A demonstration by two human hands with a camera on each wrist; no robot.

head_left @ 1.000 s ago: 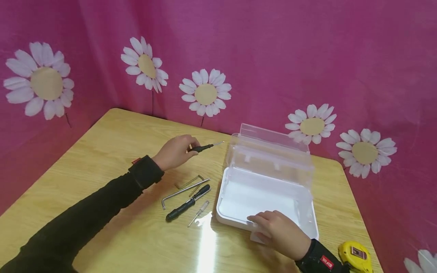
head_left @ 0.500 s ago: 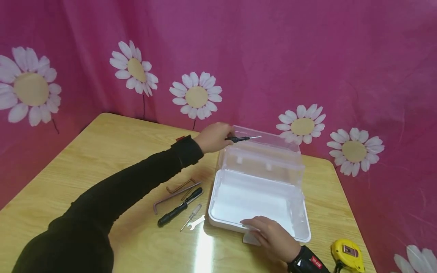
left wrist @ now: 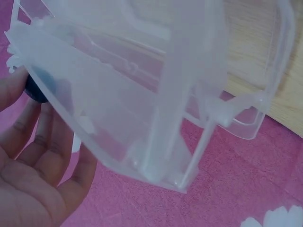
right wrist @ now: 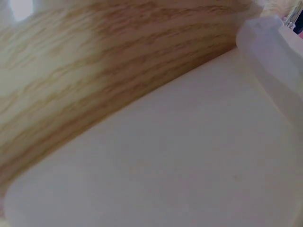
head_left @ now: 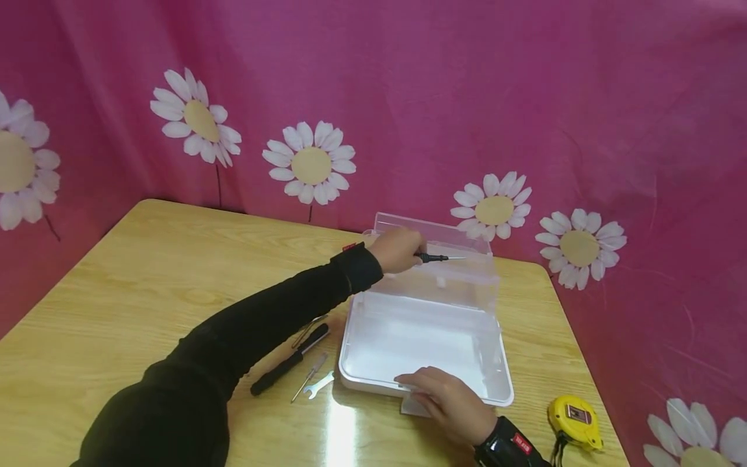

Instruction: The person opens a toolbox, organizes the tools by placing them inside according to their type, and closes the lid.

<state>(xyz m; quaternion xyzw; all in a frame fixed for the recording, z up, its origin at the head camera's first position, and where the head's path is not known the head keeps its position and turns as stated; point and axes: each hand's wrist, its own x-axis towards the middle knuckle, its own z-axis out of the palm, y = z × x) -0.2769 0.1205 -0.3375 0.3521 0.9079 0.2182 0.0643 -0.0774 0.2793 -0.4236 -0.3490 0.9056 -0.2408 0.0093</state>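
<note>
In the head view my left hand (head_left: 397,251) grips a screwdriver (head_left: 434,258) by its black handle, the thin metal shaft pointing right, in front of the raised clear lid (head_left: 467,285). The left wrist view shows the dark handle end (left wrist: 37,89) between thumb and fingers, partly behind the translucent lid (left wrist: 109,113). The white box (head_left: 408,344) stands open with a bare floor. My right hand (head_left: 449,402) rests on its front rim, fingers extended over the edge, thumb lower by the front latch. Only the box's white wall (right wrist: 156,156) and table fill the right wrist view.
Left of the box lie a larger black-handled screwdriver (head_left: 280,373), a small clear-handled screwdriver (head_left: 312,373) and a small wrench (head_left: 318,385). Bent hex keys are mostly hidden under the left sleeve. A yellow tape measure (head_left: 574,420) sits at the right table edge. A pink curtain hangs behind.
My left hand has carried the screwdriver rightward, from over the table beside the box to in front of the lid. The right hand stays at the front rim. The head view has turned right.
</note>
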